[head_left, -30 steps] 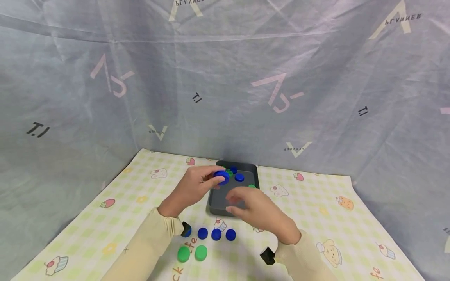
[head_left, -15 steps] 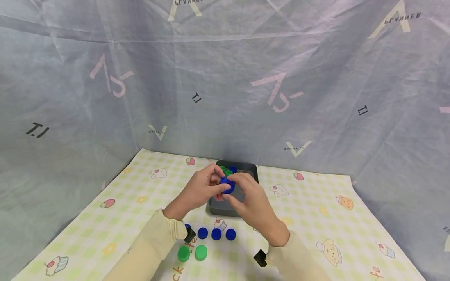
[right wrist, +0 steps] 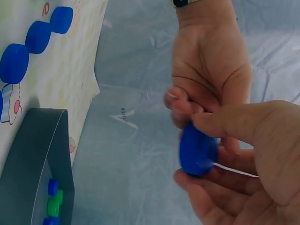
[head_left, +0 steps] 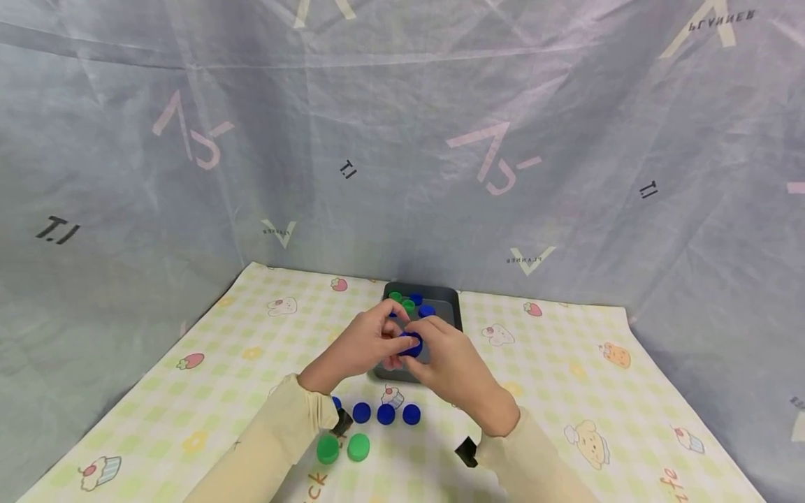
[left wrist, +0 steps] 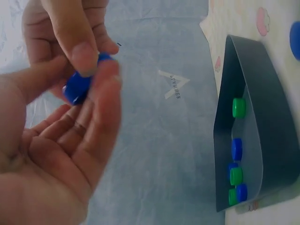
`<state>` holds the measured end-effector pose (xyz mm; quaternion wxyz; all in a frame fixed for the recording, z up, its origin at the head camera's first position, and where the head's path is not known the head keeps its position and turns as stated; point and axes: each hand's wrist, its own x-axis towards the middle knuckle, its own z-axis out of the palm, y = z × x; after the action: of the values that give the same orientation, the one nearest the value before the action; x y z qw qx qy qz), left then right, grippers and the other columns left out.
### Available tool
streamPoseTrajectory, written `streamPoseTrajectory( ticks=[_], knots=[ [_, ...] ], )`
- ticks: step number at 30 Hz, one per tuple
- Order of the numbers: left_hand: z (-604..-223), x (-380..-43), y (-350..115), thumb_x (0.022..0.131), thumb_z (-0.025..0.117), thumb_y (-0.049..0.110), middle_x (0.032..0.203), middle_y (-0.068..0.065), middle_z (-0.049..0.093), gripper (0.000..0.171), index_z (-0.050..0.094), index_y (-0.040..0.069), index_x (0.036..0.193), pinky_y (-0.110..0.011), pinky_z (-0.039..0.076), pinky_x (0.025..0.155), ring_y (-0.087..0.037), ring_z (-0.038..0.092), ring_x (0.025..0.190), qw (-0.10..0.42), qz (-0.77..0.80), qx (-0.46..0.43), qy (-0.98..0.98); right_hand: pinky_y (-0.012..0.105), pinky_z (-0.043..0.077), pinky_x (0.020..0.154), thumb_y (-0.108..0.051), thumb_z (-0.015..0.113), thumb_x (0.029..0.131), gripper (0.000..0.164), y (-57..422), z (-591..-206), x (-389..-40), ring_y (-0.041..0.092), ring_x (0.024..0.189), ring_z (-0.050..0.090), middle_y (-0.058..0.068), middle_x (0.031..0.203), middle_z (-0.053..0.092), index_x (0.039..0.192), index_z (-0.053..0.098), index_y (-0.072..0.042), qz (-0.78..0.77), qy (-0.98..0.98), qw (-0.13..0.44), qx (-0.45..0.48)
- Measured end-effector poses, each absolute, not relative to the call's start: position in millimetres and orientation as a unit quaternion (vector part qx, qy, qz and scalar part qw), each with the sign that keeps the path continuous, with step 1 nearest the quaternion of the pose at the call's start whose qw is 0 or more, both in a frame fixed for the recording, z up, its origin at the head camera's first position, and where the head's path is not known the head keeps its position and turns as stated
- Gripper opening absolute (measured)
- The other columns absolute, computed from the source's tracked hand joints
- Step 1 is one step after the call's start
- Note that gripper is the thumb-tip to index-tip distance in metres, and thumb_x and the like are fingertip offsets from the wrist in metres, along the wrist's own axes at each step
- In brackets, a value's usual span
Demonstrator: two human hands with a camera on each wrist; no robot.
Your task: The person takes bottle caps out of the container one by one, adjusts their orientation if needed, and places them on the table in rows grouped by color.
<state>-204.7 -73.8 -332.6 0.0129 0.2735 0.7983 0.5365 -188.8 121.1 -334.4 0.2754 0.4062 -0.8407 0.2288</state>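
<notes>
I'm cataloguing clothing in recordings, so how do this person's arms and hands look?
The left hand and right hand are bare, without gloves. A long, loose, cream fabric left sleeve and a matching right sleeve cover the forearms; the left cuff looks gathered. A small black angular piece shows at the left cuff and another at the right.

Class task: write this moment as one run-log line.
Left hand holds blue cap; right hand holds it too; dark tray: green caps, blue caps inside; tablecloth: four blue caps, two green caps
</notes>
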Motion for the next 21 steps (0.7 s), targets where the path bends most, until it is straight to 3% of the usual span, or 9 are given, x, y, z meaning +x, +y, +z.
streamPoseTrajectory(
  ticks=[5,9,12,14,17,21],
  knots=[
    [-332,-204,-79,0.098,0.060,0.048,0.075,0.007,0.065,0.037,0.058,0.014,0.112,-0.030,0.049,0.056,-0.013,0.061,0.061,-0.078,0.433,0.256,0.861,0.025,0.050,0.065,-0.018,0.081,0.083,0.028,126,-329,-188,0.011,0.075,0.057,0.001,0.095,0.064,0.105,0.068,-0.006,0.186,-0.897,0.179,0.360],
    [-327,-204,-85,0.100,0.056,0.049,0.072,0.009,0.065,0.030,0.060,0.019,0.100,-0.030,0.046,0.054,-0.006,0.059,0.062,-0.141,0.405,0.240,0.871,0.025,0.042,0.056,-0.010,0.077,0.079,0.013,129,-330,-189,0.009,0.062,0.049,-0.006,0.073,0.055,0.085,0.066,-0.010,0.160,-0.934,0.024,0.318],
    [-325,-204,-89,0.101,0.055,0.047,0.069,0.010,0.063,0.027,0.060,0.021,0.093,-0.030,0.045,0.053,-0.005,0.059,0.062,-0.151,0.400,0.235,0.873,0.025,0.032,0.049,-0.003,0.074,0.075,0.023,128,-338,-191,0.010,0.050,0.035,-0.006,0.058,0.039,0.066,0.055,-0.013,0.115,-0.948,-0.083,0.284],
    [-325,-204,-90,0.100,0.058,0.047,0.068,0.012,0.061,0.026,0.060,0.022,0.091,-0.030,0.044,0.054,-0.006,0.057,0.060,-0.157,0.393,0.235,0.875,0.026,0.031,0.049,-0.002,0.073,0.074,0.026,125,-347,-191,0.011,0.050,0.034,-0.006,0.057,0.038,0.063,0.052,-0.014,0.072,-0.956,-0.130,0.254],
    [-326,-204,-90,0.096,0.064,0.046,0.065,0.012,0.057,0.026,0.061,0.022,0.086,-0.029,0.046,0.056,-0.006,0.054,0.057,-0.179,0.378,0.241,0.876,0.028,0.033,0.052,-0.002,0.071,0.074,0.023,121,-361,-193,0.013,0.053,0.038,-0.004,0.060,0.043,0.065,0.054,-0.014,0.015,-0.962,-0.162,0.221],
    [-328,-205,-90,0.093,0.069,0.044,0.062,0.013,0.054,0.026,0.061,0.023,0.079,-0.027,0.046,0.056,-0.005,0.050,0.054,-0.213,0.358,0.252,0.873,0.030,0.039,0.057,-0.003,0.072,0.074,0.017,117,-373,-195,0.016,0.058,0.045,-0.001,0.066,0.053,0.072,0.059,-0.013,-0.004,-0.968,-0.148,0.202]
  ],
)
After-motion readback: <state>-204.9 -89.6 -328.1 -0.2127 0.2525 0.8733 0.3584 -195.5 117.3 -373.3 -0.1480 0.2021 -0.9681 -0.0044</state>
